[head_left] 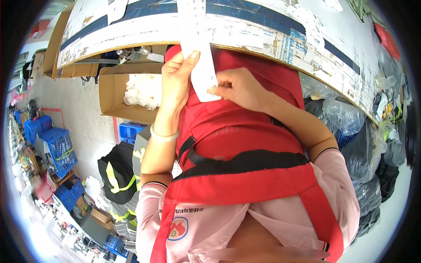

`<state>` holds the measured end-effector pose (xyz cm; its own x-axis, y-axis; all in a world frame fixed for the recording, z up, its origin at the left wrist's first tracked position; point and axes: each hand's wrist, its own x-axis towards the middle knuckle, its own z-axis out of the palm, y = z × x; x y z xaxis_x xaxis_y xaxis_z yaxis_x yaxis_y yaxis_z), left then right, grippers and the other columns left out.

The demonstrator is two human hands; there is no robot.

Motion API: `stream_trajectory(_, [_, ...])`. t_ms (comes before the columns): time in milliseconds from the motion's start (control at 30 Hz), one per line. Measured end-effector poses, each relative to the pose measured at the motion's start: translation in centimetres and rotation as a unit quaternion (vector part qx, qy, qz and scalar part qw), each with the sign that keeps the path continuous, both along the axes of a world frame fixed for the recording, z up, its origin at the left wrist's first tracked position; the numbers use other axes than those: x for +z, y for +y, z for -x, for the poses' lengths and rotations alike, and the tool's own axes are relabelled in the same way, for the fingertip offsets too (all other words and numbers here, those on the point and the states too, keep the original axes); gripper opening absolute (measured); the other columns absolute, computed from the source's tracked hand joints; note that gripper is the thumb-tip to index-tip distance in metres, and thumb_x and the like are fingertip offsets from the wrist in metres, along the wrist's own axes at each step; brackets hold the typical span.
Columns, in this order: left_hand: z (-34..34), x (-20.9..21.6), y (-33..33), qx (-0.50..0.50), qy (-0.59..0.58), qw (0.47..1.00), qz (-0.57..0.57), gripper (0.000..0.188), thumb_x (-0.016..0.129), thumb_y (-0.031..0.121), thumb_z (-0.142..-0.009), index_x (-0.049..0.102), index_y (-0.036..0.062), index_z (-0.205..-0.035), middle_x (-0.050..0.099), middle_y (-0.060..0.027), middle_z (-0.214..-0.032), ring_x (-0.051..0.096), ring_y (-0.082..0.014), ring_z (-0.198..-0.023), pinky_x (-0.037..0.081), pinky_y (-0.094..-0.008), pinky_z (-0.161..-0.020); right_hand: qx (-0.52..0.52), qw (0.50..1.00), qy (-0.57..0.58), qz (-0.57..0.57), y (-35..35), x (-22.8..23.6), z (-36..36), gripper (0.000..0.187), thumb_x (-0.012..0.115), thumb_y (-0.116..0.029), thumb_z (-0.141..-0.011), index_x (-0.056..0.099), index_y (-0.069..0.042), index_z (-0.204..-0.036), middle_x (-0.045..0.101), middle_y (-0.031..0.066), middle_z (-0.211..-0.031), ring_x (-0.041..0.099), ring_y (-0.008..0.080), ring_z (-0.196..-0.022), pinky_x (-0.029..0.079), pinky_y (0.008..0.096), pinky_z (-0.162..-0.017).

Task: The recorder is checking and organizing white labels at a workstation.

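White paper strip [202, 65] held in both hands, in front of the chest, over the table edge.

Left hand [175, 81] is behind the strip on its left side, fingers closed around it and the thumb pointing up along the paper. Right hand [239, 87] pinches the lower right edge of the strip with narrow fingertips. The strip hangs down from the worn cardboard-covered table [263, 30] and ends just above a red apron [237, 144]. A pale bracelet [164, 136] is on the left wrist. A cardboard box [115, 94] with white material stands to the left, and blue crates [59, 149] farther left on the floor.
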<state>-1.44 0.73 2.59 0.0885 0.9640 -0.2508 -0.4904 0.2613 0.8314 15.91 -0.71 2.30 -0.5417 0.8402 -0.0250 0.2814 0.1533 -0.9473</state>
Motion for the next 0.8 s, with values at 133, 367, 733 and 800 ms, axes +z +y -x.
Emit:
stream_trajectory(133, [0.0, -0.4, -0.6, -0.008, 0.057, 0.998, -0.023, 0.017, 0.063, 0.008, -0.089, 0.067, -0.0016, -0.103, 0.069, -0.0055, -0.092, 0.061, -0.0072, -0.078, 0.048, -0.0204, -0.071, -0.009, 1.0, -0.008, 0.021, 0.6, 0.1, -1.3, 0.022, 0.067, -0.024, -0.084, 0.063, -0.003, -0.085, 0.06, 0.0122, -0.069, 0.056, 0.0168, -0.059, 0.045, 0.0306, -0.057])
stream_trajectory(367, [-0.5, 0.3, -1.7, -0.093, 0.142, 0.985, -0.02, 0.015, 0.067, 0.009, -0.087, 0.069, -0.0004, -0.099, 0.068, -0.0013, -0.081, 0.057, -0.0029, -0.067, 0.044, -0.0176, -0.057, -0.054, 0.988, 0.092, 0.113, 3.1, 2.6, -3.1, 0.02, 0.061, -0.02, -0.091, 0.065, -0.002, -0.096, 0.061, -0.0001, -0.076, 0.056, 0.0049, -0.065, 0.046, 0.0179, -0.057])
stream_trajectory(733, [-0.8, -0.2, -1.5, -0.11, 0.025, 0.993, 0.025, 0.013, 0.066, 0.011, -0.088, 0.068, 0.0014, -0.096, 0.068, -0.0024, -0.081, 0.059, -0.0049, -0.067, 0.046, -0.0178, -0.058, 0.005, 0.978, 0.112, 0.176, 2.9, 2.5, -3.5, 0.017, 0.054, -0.014, -0.095, 0.06, 0.0, -0.103, 0.061, 0.0022, -0.08, 0.059, 0.0078, -0.069, 0.05, 0.0216, -0.063])
stream_trajectory(800, [-1.0, -0.5, -1.4, -0.102, 0.031, 0.994, 0.011, 0.014, 0.066, 0.011, -0.088, 0.067, 0.0008, -0.097, 0.068, -0.003, -0.081, 0.06, -0.0063, -0.067, 0.047, -0.0189, -0.058, 0.007, 0.976, 0.115, 0.185, 2.9, 2.4, -3.5, 0.017, 0.053, -0.014, -0.095, 0.059, 0.0, -0.104, 0.061, 0.0022, -0.081, 0.058, 0.0077, -0.069, 0.05, 0.0215, -0.064])
